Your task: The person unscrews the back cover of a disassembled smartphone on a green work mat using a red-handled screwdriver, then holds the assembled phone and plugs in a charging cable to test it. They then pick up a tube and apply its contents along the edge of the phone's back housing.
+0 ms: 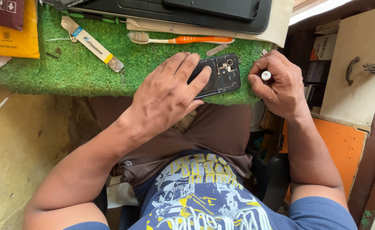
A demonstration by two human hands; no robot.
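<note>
A black phone with its back cover off (224, 73) lies on the green turf mat (59, 68) near the mat's front edge, its inner parts showing. My left hand (168, 94) lies flat over the phone's left half, fingers spread and pressing it down. My right hand (278, 83) is just right of the phone, fingers curled around a small tool whose round white end (266, 75) sticks out by the thumb. The tool's tip is hidden inside the hand.
An orange-handled toothbrush (183, 40), a flat metal pry tool with a label (91, 42) and a small metal strip (217, 50) lie on the mat. A black tray (174, 15) sits behind. Yellow packets (10, 36) are at left, a cabinet with a metal handle (352, 70) at right.
</note>
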